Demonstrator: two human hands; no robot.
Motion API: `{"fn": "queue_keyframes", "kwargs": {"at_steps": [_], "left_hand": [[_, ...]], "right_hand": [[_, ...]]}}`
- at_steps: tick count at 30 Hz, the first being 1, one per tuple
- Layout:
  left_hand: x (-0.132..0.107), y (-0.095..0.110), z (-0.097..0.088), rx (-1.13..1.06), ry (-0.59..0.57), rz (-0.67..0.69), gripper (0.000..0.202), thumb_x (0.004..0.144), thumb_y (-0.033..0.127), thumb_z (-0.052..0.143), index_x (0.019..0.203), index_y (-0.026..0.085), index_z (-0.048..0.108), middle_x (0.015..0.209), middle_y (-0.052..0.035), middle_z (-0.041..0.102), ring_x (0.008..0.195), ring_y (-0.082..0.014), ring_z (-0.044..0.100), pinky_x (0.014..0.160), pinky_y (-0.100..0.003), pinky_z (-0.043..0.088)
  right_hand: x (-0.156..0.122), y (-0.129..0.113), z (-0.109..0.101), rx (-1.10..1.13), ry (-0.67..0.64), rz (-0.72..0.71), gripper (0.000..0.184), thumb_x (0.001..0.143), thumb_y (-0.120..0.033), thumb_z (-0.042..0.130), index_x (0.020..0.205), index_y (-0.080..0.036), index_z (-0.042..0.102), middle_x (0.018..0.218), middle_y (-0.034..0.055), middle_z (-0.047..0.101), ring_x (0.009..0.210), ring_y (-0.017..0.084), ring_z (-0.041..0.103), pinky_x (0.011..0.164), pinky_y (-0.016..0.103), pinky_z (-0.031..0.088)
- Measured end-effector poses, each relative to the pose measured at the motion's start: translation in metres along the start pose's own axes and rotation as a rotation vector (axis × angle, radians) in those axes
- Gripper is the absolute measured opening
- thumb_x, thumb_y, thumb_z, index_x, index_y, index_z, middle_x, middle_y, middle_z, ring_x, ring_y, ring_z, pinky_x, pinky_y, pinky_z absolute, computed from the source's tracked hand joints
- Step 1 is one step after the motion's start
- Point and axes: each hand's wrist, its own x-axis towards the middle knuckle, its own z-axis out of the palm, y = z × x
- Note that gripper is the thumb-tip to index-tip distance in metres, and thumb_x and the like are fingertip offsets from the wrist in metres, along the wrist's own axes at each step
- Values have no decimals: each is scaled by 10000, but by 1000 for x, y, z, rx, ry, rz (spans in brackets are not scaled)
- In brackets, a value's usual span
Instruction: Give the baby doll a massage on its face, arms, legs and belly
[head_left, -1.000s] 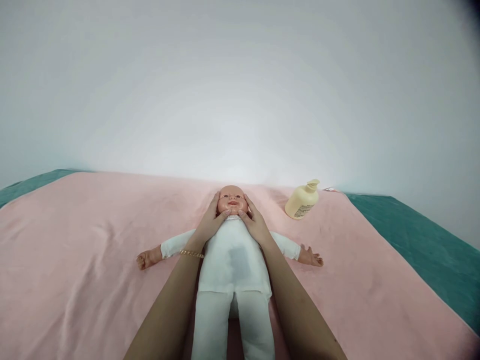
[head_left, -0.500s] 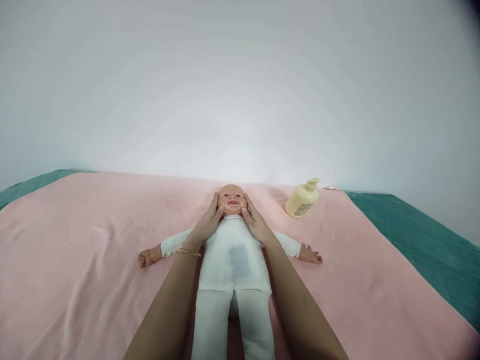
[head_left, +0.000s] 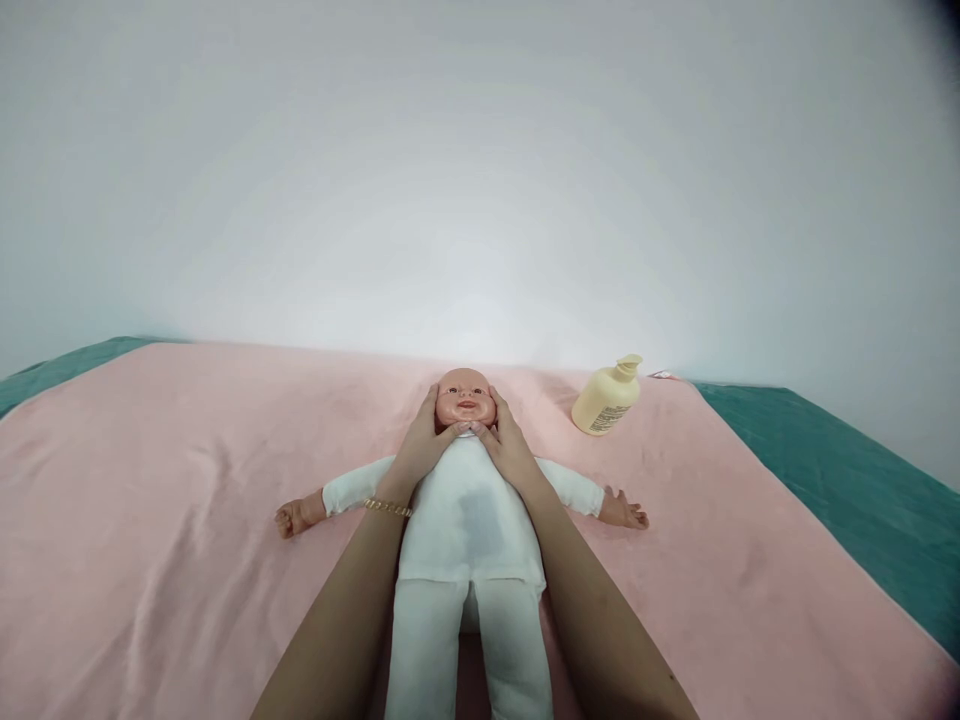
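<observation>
A baby doll [head_left: 436, 540] in white cloth lies on its back, arms spread to both sides and head away from me. Along the left side of its head rests my left hand [head_left: 424, 440], with a gold bracelet on that wrist. My right hand [head_left: 511, 441] cups the opposite side. Both thumbs lie under the doll's chin, their tips close together at the neck. The head is held between my two palms, and the fingers curve around its sides, partly hidden behind it. A greyish patch shows on the doll's chest.
A pale yellow pump bottle [head_left: 604, 402] stands tilted in view beyond the doll's arm on the right. The pink blanket [head_left: 187, 560] covers the surface, with green cloth [head_left: 840, 470] at its sides. Behind rises a plain pale wall [head_left: 480, 180].
Both thumbs have slid down and inward from the doll's cheeks to under its chin. My wrists have come slightly closer together. The doll and bottle stay in place.
</observation>
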Motion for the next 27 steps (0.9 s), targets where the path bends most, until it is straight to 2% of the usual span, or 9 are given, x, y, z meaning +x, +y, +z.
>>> {"fn": "queue_keyframes", "kwargs": {"at_steps": [5,12,19,24,27], "left_hand": [[-2,6,1,-14,6,-5,932,777,438,697,1514,165,195,1540,-159,289,1391,-303,330,1125,-429,303],[-11,24,-3,-49,-53,-39,851,845,444,608,1521,178,164,1551,-131,275,1379,-270,359,1116,-386,328],[-11,26,-12,109,-116,-26,786,927,498,427,1534,153,66,1596,-83,110,1459,-212,140,1181,-359,159],[-10,24,-12,73,-140,-54,815,930,575,361,1535,145,24,1601,-82,83,1463,-202,115,1182,-344,138],[-11,24,-11,44,-126,-55,831,913,606,383,1537,166,54,1602,-72,91,1464,-214,107,1183,-348,142]], "right_hand": [[0,-2,0,-32,22,-3,767,838,-497,580,1474,-195,275,1505,117,358,1391,245,343,1149,458,289],[0,-5,-6,58,-10,7,721,855,-558,546,1464,-250,314,1512,65,361,1389,234,348,1154,452,285],[-3,-15,-16,47,-72,10,734,890,-632,439,1482,-221,297,1530,65,330,1399,199,329,1168,387,263],[-2,-11,-17,88,-93,14,753,878,-667,431,1485,-242,300,1541,46,310,1409,210,311,1175,397,250],[-3,-14,-17,101,-94,26,728,876,-673,430,1477,-279,315,1537,24,320,1411,207,309,1181,413,237]]}}
